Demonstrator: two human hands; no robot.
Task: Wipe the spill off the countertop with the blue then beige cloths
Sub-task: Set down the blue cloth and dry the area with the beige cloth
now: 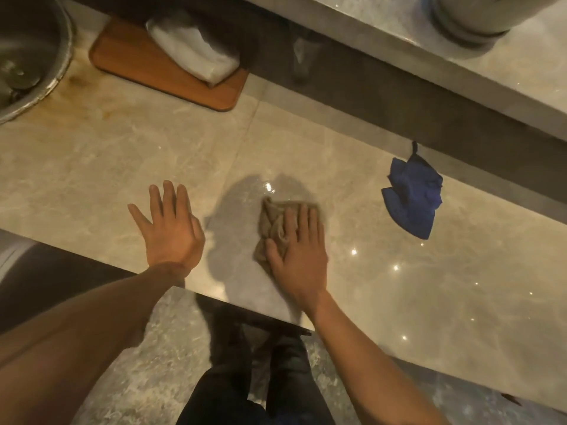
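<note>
My right hand (299,253) lies flat on the crumpled beige cloth (273,223) and presses it onto the beige marble countertop (92,167), near the front edge. The cloth pokes out beyond my fingers and thumb. A wet sheen on the stone shows just behind the cloth. My left hand (170,228) rests palm down on the counter to the left, fingers spread, holding nothing. The blue cloth (412,197) lies bunched on the counter to the right, next to the dark back wall, apart from both hands.
A round metal sink (27,56) sits at the far left, with brown staining beside it. A wooden board (147,72) carries a folded white cloth (196,53) at the back. A raised ledge (429,65) behind holds a grey container (478,16). The floor and my legs lie below the counter's front edge.
</note>
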